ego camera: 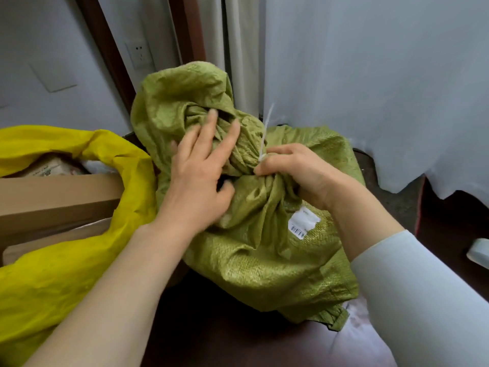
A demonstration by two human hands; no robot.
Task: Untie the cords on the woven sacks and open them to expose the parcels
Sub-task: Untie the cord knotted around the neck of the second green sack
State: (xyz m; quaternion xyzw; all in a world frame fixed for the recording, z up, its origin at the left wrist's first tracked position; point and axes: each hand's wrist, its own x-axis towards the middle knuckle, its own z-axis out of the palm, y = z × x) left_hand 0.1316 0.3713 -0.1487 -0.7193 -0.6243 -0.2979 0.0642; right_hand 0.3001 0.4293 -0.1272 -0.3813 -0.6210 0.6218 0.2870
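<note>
- Pinching the white cord (265, 133) where it circles the neck of the green sack (264, 263), the right hand (296, 173) is seen with fingers curled at the knot; the cord's loose end stands up above it.
- The left hand (195, 176) is laid on the bunched top above the neck, fingers spread and nearly straight, nothing gripped.
- The knot is probably best eased loop by loop, not hauled by the loose end, by which it would likely be tightened; the bunch should be steadied so that slack is given.
- A white label (303, 222) is stuck below the neck.
- Left of the green sack, a yellow sack (66, 274) lies already open, cardboard boxes (53, 197) exposed.
</note>
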